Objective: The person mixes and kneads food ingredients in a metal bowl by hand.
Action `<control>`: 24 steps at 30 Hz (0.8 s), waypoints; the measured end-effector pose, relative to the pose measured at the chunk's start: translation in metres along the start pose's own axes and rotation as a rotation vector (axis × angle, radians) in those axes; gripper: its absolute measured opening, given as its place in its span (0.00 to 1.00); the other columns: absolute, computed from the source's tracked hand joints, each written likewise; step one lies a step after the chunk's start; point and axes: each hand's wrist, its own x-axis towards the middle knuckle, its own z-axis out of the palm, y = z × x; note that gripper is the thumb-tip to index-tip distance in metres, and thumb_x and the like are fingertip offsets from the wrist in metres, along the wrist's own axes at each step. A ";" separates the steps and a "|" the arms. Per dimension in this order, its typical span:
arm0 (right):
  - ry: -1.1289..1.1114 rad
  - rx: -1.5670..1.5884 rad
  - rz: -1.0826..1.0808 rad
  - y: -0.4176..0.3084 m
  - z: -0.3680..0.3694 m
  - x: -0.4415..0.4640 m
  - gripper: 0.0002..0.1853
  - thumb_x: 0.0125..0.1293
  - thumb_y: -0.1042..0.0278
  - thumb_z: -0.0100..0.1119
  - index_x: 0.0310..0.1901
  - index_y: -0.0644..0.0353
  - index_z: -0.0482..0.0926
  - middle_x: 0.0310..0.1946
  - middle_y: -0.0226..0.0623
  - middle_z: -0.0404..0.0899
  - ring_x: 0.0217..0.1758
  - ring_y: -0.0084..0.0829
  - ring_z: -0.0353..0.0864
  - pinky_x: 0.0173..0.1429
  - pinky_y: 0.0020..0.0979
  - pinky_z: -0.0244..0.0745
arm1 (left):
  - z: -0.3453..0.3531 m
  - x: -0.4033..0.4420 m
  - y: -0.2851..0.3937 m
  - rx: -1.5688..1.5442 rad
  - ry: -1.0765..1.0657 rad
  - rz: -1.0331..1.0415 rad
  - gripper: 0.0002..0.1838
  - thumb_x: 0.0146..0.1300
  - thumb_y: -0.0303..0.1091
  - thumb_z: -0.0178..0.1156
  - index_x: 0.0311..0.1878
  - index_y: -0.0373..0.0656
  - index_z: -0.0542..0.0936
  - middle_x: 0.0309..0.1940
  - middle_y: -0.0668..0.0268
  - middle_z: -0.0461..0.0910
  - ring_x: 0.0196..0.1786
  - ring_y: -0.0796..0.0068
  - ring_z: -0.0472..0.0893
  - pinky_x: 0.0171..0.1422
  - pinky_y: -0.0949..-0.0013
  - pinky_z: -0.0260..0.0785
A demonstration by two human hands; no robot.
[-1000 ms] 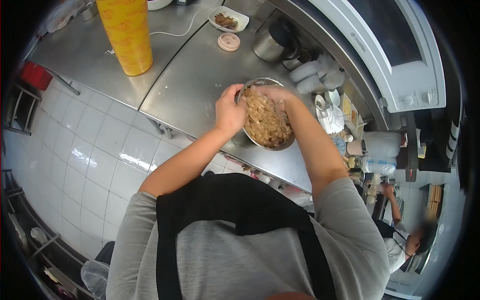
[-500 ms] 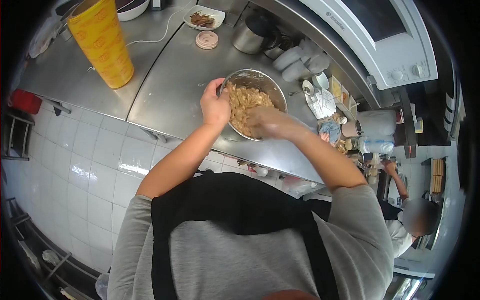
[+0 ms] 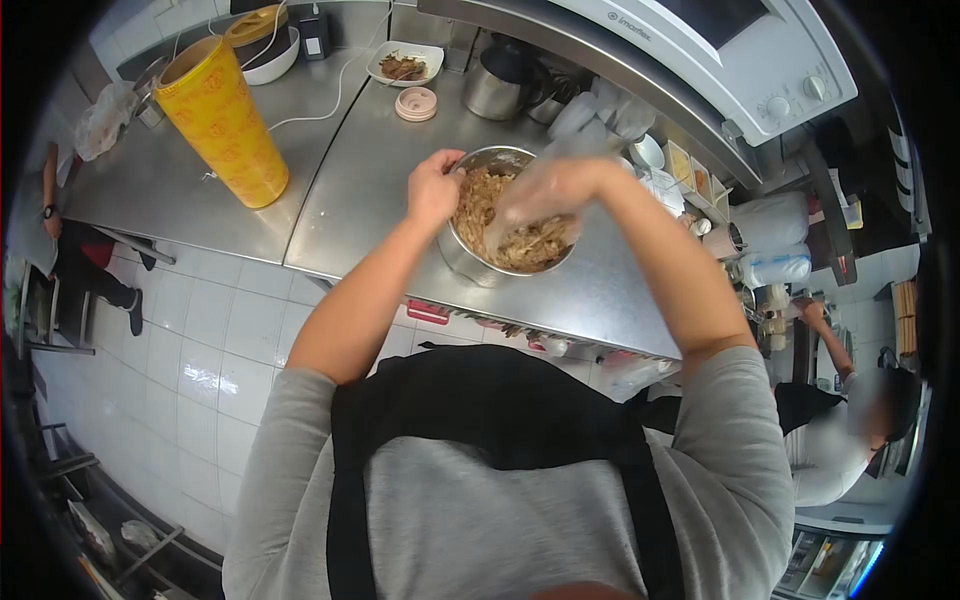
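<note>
A round metal bowl (image 3: 470, 262) stands on the steel counter and holds a brown, chunky, shredded mixture (image 3: 532, 243). My left hand (image 3: 436, 188) grips the bowl's rim on its left side, with the fingers closed over the edge. Over the right part of the bowl is my right hand (image 3: 548, 192), apparently in a clear glove and smeared by motion. Its fingers point down toward the mixture; whether they hold any of it cannot be made out.
A tall yellow roll (image 3: 225, 125), a pink lid (image 3: 416, 104), a white dish (image 3: 405, 64) and a metal jug (image 3: 495, 85) stand beyond the bowl. A microwave (image 3: 740, 60) is at upper right. One person (image 3: 835, 440) is at right, another (image 3: 75, 240) at far left.
My right hand has come up from the mixture to the bowl's upper right. My left hand still grips the rim. The view has shifted, and a person now shows at far left.
</note>
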 end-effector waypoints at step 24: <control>1.095 -0.241 -0.052 0.023 0.088 -0.024 0.27 0.63 0.42 0.52 0.34 0.65 0.81 0.30 0.48 0.82 0.32 0.40 0.81 0.39 0.38 0.74 | 0.051 -0.125 0.104 0.050 -0.233 0.647 0.03 0.64 0.26 0.58 0.37 0.38 0.74 0.22 0.67 0.74 0.24 0.78 0.73 0.30 0.72 0.66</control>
